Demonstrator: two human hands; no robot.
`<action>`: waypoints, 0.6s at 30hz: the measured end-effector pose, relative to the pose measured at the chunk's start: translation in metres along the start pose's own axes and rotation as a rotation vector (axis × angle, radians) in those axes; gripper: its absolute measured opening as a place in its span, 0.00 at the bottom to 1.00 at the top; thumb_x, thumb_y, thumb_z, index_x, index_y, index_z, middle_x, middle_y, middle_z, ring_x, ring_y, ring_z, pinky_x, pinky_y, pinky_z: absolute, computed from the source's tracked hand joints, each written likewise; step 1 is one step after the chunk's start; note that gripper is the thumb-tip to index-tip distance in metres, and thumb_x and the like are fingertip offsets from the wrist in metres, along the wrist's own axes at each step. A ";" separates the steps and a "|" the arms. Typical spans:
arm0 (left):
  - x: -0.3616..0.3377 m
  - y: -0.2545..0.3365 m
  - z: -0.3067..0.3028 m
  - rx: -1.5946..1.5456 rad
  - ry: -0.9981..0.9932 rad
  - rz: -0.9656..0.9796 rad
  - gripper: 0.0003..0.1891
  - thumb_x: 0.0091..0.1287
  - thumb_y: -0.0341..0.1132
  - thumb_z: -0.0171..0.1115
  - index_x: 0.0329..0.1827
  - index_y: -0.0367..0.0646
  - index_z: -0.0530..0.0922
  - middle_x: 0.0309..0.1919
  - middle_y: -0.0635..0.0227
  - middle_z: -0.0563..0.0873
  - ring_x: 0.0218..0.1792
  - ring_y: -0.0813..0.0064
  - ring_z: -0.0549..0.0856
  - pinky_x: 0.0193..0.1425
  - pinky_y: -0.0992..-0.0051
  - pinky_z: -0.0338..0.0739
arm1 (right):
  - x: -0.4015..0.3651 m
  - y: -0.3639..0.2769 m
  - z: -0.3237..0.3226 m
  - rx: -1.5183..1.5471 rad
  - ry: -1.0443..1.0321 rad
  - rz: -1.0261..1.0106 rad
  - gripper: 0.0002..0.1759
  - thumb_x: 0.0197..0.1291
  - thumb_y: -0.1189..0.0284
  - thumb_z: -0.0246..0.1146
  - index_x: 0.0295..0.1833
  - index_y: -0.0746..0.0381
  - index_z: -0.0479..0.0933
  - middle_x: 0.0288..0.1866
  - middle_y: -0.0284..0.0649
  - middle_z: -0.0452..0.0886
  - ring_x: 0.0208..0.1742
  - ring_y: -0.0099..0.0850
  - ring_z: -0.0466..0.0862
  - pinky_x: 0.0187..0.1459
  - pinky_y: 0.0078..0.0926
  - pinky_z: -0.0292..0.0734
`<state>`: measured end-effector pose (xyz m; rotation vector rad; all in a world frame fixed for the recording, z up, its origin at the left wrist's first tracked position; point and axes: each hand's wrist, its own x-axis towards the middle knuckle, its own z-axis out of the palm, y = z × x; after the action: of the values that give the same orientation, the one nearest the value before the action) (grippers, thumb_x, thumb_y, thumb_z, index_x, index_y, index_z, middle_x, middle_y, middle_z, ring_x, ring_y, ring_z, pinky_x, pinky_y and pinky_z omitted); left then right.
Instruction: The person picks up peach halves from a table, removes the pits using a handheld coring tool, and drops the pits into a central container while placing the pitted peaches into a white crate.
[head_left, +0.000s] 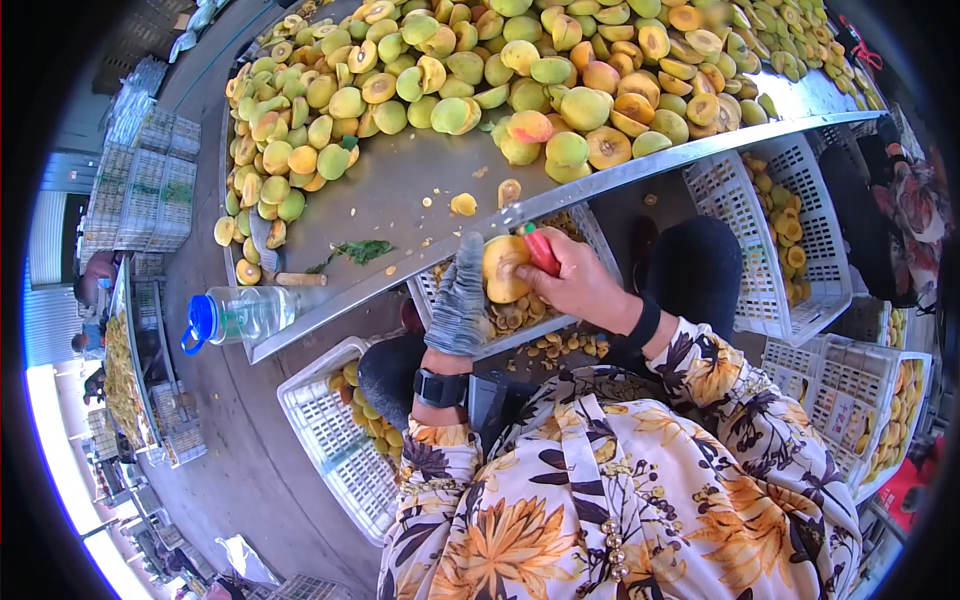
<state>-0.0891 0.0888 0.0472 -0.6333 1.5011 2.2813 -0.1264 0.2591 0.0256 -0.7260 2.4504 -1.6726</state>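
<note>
My left hand point(456, 305), in a grey striped glove, holds a yellow peach half point(503, 270) over the crate at the table's edge. In my bare right hand point(585, 283) is a small tool with a red handle point(541, 250). Its handle has a green end, and its working end is hidden. My right thumb presses on the peach's side. Just beyond my hands, a cut peach piece point(509, 192) lies at the metal table's point(400, 200) rim, with another yellow piece point(463, 204) beside it. Below my hands, a white crate point(598, 238) contains cut pieces.
A large heap of green-yellow peaches point(440, 70) covers the table's far side. A blue-capped water bottle point(250, 315) lies at the left corner, near a wooden-handled brush point(290, 279). Crates of peaches stand left point(345, 470) and right point(745, 270) of my legs.
</note>
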 end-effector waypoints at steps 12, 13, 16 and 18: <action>0.032 -0.048 -0.015 -0.613 0.164 0.181 0.22 0.63 0.49 0.54 0.54 0.43 0.70 0.49 0.64 0.77 0.51 0.66 0.77 0.56 0.64 0.73 | -0.007 -0.004 0.002 -0.148 -0.164 0.101 0.16 0.52 0.71 0.62 0.42 0.66 0.66 0.25 0.56 0.75 0.29 0.53 0.78 0.29 0.42 0.71; 0.029 -0.045 -0.011 -0.610 0.148 0.201 0.22 0.64 0.48 0.54 0.54 0.42 0.69 0.49 0.64 0.77 0.51 0.66 0.77 0.57 0.65 0.71 | -0.011 -0.005 0.005 -0.148 -0.177 0.140 0.15 0.51 0.73 0.63 0.41 0.66 0.67 0.26 0.55 0.75 0.29 0.54 0.77 0.29 0.41 0.71; 0.029 -0.049 -0.009 -0.571 0.104 0.271 0.20 0.65 0.43 0.54 0.55 0.41 0.69 0.49 0.64 0.77 0.50 0.68 0.77 0.57 0.67 0.72 | -0.016 -0.003 0.013 -0.114 -0.152 0.157 0.13 0.51 0.75 0.61 0.40 0.66 0.65 0.24 0.55 0.74 0.28 0.55 0.77 0.28 0.42 0.70; 0.028 -0.051 -0.006 -0.536 0.080 0.321 0.18 0.66 0.38 0.54 0.55 0.40 0.69 0.49 0.65 0.77 0.50 0.70 0.78 0.55 0.70 0.74 | -0.019 -0.001 0.016 -0.091 -0.145 0.151 0.13 0.51 0.76 0.60 0.39 0.66 0.64 0.23 0.56 0.74 0.28 0.55 0.76 0.28 0.43 0.70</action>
<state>-0.0857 0.1036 -0.0095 -0.6622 1.0749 2.9769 -0.1039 0.2528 0.0168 -0.6302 2.4261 -1.4128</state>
